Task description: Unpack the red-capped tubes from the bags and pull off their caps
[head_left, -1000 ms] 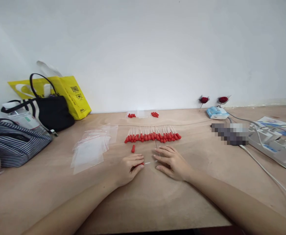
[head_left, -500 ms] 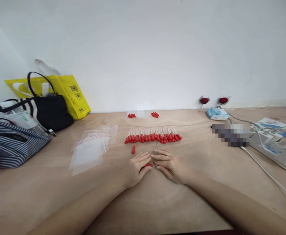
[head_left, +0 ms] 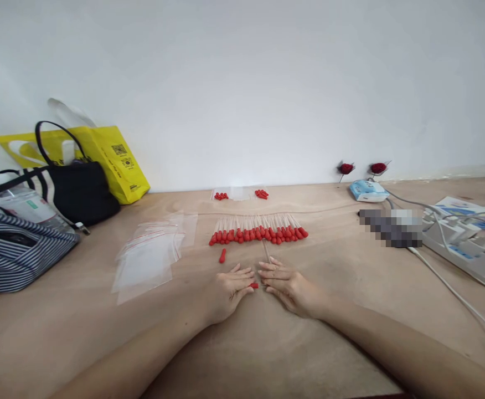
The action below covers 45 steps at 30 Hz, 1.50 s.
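Observation:
My left hand (head_left: pixel 235 291) has its fingers together over a red rubber dropper bulb (head_left: pixel 253 285), whose end shows past the thumb. Facing it, my right hand (head_left: pixel 294 288) grips a thin clear glass tube (head_left: pixel 262 286), mostly hidden under the fingers. The tube's end points at the bulb; whether they touch I cannot tell. One loose red bulb (head_left: pixel 222 255) lies ahead of my left hand. Beyond both hands stretches a row of glass droppers with red bulbs (head_left: pixel 259 234), bulbs toward me. A thin tube (head_left: pixel 266 250) lies between that row and my right fingertips.
Clear zip bags (head_left: pixel 149 260) are fanned out at left. Small bags with red bulbs (head_left: pixel 262 194) lie by the wall. Striped (head_left: pixel 22 249), black (head_left: pixel 87 191) and yellow bags (head_left: pixel 126 166) stand far left. A tissue pack (head_left: pixel 368 191), power strip (head_left: pixel 462 244) and cables are right.
Both hands have come slightly nearer to me, and the gap between their fingertips is a little wider. More of the thin tube by my right fingertips shows. The view has shifted slightly.

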Tool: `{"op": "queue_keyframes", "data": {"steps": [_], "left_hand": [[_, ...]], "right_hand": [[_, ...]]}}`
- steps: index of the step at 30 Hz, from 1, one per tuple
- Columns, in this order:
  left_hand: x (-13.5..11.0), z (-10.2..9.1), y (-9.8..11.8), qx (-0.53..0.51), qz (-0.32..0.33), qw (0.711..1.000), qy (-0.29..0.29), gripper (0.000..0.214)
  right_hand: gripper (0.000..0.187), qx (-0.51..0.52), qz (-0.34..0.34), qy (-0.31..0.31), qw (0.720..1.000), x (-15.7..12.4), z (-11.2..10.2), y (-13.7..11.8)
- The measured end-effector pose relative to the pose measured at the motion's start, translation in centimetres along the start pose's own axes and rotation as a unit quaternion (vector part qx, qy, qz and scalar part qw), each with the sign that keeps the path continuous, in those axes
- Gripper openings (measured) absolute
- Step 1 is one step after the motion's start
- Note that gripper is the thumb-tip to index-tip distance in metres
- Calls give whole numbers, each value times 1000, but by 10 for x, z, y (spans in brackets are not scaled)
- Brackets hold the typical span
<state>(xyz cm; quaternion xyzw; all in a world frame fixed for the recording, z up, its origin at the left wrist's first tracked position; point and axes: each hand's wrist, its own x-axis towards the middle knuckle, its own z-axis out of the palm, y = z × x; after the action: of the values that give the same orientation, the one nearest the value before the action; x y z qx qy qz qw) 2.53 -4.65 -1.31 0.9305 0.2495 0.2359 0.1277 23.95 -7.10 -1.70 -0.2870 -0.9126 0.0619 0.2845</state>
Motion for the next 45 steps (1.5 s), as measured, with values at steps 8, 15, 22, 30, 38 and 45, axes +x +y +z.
{"op": "queue_keyframes", "data": {"steps": [8,15,22,30,38,45], "left_hand": [[-3,-3,4,14,23,999,34,26],[-4,-3,7,16,38,997,64,24],[-10,-4,-3,15,-1,991,129,21],[-6,-12,-4,25,-131,976,171,23],[-5,-40,-37,-49,-392,885,244,27],[-5,-39,-40,-87,-403,891,192,37]], "right_hand": [[27,-37,-47,33,998,-1,1,0],[28,-57,-53,60,995,-2,3,-1],[26,-54,-7,113,992,-11,-3,5],[30,-123,160,160,966,-11,-1,17],[27,-87,219,177,956,-10,-1,36],[17,-115,231,133,957,3,1,33]]}}
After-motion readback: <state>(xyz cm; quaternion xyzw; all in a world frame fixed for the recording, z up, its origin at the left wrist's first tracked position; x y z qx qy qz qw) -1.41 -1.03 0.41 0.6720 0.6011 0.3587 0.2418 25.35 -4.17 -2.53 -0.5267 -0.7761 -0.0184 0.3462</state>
